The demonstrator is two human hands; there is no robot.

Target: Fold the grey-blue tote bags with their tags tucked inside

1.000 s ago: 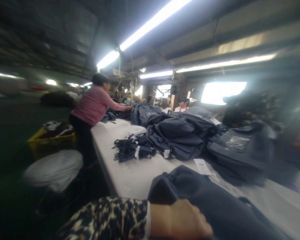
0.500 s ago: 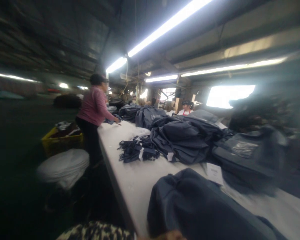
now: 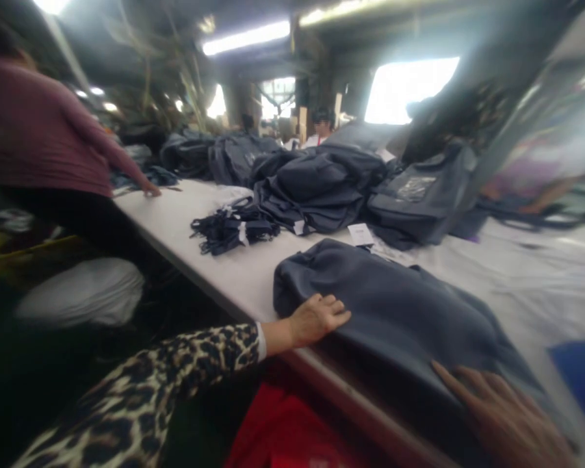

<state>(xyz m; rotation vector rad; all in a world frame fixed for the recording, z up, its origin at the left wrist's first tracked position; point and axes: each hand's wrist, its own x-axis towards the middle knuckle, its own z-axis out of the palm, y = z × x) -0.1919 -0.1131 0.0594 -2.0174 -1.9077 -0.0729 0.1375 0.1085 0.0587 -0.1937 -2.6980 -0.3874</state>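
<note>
A large dark blue-grey fabric bag (image 3: 380, 299) lies along the near edge of the white table (image 3: 219, 276). My left hand (image 3: 319, 318), below a leopard-print sleeve, presses on the bag's left side with its fingers curled together over the cloth. Toward the lower right, my right hand (image 3: 511, 409) rests on the bag's near part, fingers spread and somewhat blurred. Just beyond the bag lies a white paper tag (image 3: 361, 234). Farther left is a bundle of dark straps (image 3: 234, 227) bound with a white band.
More dark bags (image 3: 322, 182) are heaped across the table. A person in a pink top (image 3: 53, 130) reaches onto its left end. Beside the table stands a white-covered round stool (image 3: 88, 292). Blue cloth (image 3: 580, 377) is at right; another person (image 3: 531, 169) works there, blurred.
My view has turned right and downward. Both my hands now show on the bag; before, only a bit of one hand and the sleeve showed at the bottom edge.
</note>
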